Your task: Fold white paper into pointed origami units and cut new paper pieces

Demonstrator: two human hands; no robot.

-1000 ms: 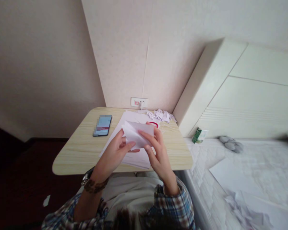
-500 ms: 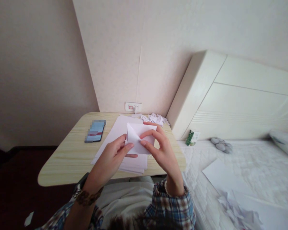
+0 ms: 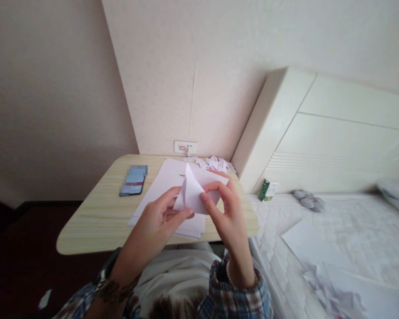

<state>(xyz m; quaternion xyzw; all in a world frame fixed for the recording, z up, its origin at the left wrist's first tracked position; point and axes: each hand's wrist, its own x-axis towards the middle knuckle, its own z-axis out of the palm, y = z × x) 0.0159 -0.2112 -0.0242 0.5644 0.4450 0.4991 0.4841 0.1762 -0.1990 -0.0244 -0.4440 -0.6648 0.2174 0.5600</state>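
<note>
Both hands hold a small folded piece of white paper (image 3: 194, 195) above the table. One flap of it stands up in a point on the left side. My left hand (image 3: 164, 215) grips its lower left edge, thumb in front and fingers behind. With thumb and forefinger, my right hand (image 3: 224, 208) pinches a layer near the middle, its other fingers behind the right side. Under the hands lies a stack of white paper sheets (image 3: 156, 188). Behind them, at the table's back right, is a pile of small folded paper pieces (image 3: 217, 164).
A phone (image 3: 133, 180) lies on the left of the wooden table (image 3: 93, 221). A wall socket (image 3: 185, 147) with a plug is behind. On the mattress (image 3: 272, 239) to the right are a green-and-white carton (image 3: 268, 190), a grey cushioned object (image 3: 308, 200) and loose paper (image 3: 309, 241).
The paper has been turned and tilted in my hands. Its left flap now rises into a point, and my right fingers have moved onto the layer near the middle. The view has shifted slightly.
</note>
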